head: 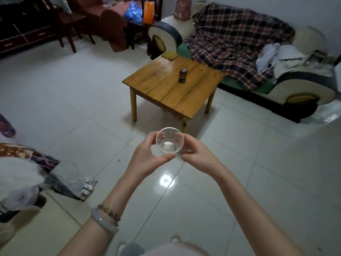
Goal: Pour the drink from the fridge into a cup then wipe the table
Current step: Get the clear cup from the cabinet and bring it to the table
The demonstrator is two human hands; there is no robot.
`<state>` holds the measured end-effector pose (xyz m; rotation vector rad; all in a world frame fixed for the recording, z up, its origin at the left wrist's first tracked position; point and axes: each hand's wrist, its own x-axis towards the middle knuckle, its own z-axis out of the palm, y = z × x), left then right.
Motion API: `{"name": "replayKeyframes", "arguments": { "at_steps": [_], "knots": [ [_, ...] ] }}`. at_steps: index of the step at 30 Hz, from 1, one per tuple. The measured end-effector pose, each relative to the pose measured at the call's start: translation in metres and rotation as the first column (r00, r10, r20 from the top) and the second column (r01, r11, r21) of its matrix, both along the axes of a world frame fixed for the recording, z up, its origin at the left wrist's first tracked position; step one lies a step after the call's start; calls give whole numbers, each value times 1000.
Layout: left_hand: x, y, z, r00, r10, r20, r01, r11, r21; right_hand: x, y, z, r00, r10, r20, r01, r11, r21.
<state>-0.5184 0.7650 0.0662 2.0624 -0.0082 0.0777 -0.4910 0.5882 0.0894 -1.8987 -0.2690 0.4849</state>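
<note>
A clear plastic cup (169, 141), empty and upright, is held in front of me above the tiled floor. My left hand (149, 154) grips its left side with thumb and fingers curled round it. My right hand (193, 150) holds the right side the same way. Farther ahead a dark drink can (183, 75) stands upright near the middle of a low wooden table (166, 89). A yellowish cloth (170, 55) lies at the table's far corner.
A sofa (258, 67) draped with a plaid blanket runs along the right, behind the table. Dark wooden chairs (73, 24) and cabinets stand at the back left. Bags and clutter (46, 174) lie on the floor at my left. Glossy white tiles stretch between me and the table.
</note>
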Motion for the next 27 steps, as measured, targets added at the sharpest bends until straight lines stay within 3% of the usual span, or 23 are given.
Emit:
{"name": "replayKeyframes", "arguments": {
  "at_steps": [12, 20, 27],
  "knots": [
    [124, -132, -7, 977, -212, -12, 212, 977, 0, 78, -130, -8, 971, -239, -4, 238, 969, 69],
    [252, -206, -11, 943, -332, -4, 331, 943, -44, 189, -203, -10, 946, -325, 15, 325, 945, 32],
    [366, -252, -1, 918, -394, 38, 394, 919, 6, 297, -251, 0, 941, -337, 25, 337, 942, 10]
  ]
}}
